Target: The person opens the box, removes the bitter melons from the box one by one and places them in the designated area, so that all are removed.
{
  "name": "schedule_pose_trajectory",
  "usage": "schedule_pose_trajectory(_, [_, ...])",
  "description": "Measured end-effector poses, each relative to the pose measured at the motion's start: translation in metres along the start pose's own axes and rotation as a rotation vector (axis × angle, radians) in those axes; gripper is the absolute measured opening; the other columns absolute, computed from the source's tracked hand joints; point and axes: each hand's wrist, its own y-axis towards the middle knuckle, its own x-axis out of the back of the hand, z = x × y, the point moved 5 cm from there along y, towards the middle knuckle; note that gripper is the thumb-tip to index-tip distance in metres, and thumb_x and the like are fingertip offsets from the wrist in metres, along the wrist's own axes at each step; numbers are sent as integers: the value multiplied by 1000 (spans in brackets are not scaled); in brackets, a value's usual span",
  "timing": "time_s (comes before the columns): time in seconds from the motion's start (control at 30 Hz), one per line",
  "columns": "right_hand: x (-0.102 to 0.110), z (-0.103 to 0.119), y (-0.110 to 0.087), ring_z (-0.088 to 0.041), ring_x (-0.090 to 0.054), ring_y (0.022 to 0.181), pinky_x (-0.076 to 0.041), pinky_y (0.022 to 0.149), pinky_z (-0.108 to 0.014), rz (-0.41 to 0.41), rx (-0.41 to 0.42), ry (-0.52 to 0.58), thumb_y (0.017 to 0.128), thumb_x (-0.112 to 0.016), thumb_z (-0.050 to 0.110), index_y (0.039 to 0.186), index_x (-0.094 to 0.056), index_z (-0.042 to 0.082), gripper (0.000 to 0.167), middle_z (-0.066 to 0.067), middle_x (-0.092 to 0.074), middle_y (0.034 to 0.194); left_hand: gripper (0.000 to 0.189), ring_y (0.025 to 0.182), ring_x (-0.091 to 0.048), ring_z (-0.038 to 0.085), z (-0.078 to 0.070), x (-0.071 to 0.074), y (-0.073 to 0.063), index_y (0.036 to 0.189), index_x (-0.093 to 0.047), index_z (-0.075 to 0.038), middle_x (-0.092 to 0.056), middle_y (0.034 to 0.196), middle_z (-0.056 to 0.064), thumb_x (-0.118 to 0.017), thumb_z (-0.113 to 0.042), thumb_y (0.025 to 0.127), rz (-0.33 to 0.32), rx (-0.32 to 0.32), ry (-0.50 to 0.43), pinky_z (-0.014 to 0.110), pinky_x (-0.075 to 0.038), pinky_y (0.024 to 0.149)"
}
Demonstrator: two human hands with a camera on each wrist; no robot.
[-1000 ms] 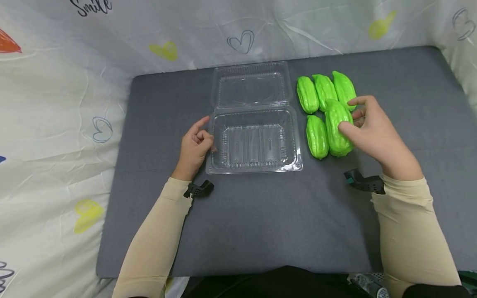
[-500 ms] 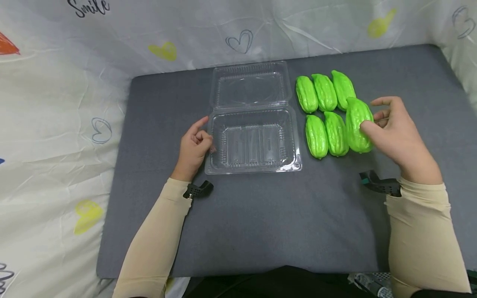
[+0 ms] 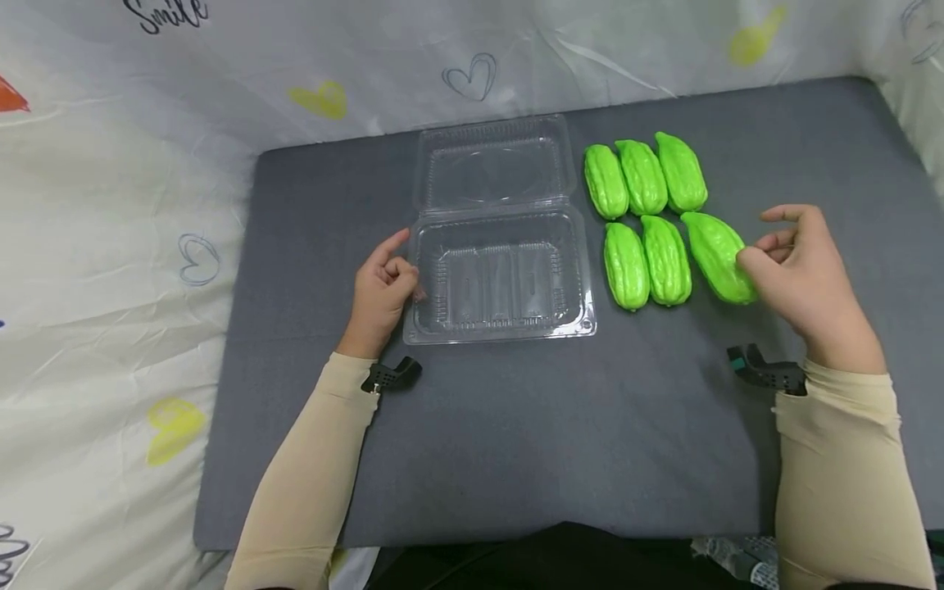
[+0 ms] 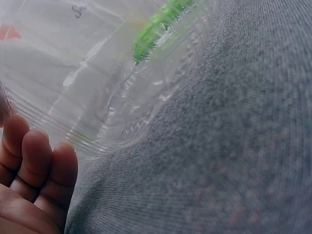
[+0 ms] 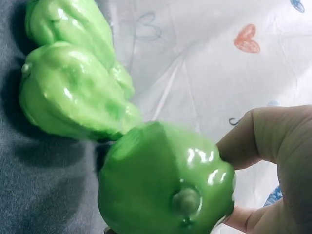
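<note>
In the head view, several ridged green bitter melons point(image 3: 667, 260) lie in two rows right of an open, clear plastic clamshell box point(image 3: 499, 334). My right hand point(image 3: 814, 283) pinches the bitter melon point(image 3: 719, 259) at the right end of the near row, thumb at its right side. That melon is tilted, its lower end toward the hand. In the right wrist view, the held bitter melon point(image 5: 156, 180) appears end-on, partly hiding the finger contact. My left hand point(image 3: 379, 291) pinches the box's left rim, index finger extended; several curled fingers point(image 4: 36, 156) show beside its wall in the left wrist view.
A grey cloth-covered table point(image 3: 501, 442) carries everything. Behind and left hangs a white sheet point(image 3: 398, 57) with drawn hearts. The box's lid point(image 3: 492, 164) lies folded back toward the far edge. Black straps point(image 3: 767, 373) are on both wrists.
My right hand has shifted right with its bitter melon, from over the near row to that row's right end, and the melon has turned aslant. My left hand keeps its place.
</note>
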Motion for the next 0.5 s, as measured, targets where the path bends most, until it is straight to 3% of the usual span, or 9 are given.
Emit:
schedule_pose_trajectory(0.13, [0,-3,1,-15,-49,87,-43,61,-25,-9,-15,-20,98,-50,21,149,-34,19,54,1,-45,111,65,60,-59,11,0,-1,1,157,-44,-1,-58,71,-4,-55,9,94,-4,1,-4,23,-55,65])
schedule_pose_trajectory(0.3, [-7,-7,5,-17,-49,87,-43,61,-26,5,-16,-54,99,-50,24,152,-34,9,57,-4,-45,111,65,60,-59,11,0,-1,1,157,-44,0,-58,71,-4,-55,8,94,4,-3,-10,23,-55,64])
schedule_pose_trajectory(0.5, [-15,-9,14,-27,-51,97,-41,62,-22,9,18,-113,97,-51,23,150,-40,-2,60,-19,-51,119,65,59,-59,11,2,1,2,157,-45,-1,-58,70,-3,-55,8,93,-6,-9,2,23,-54,63])
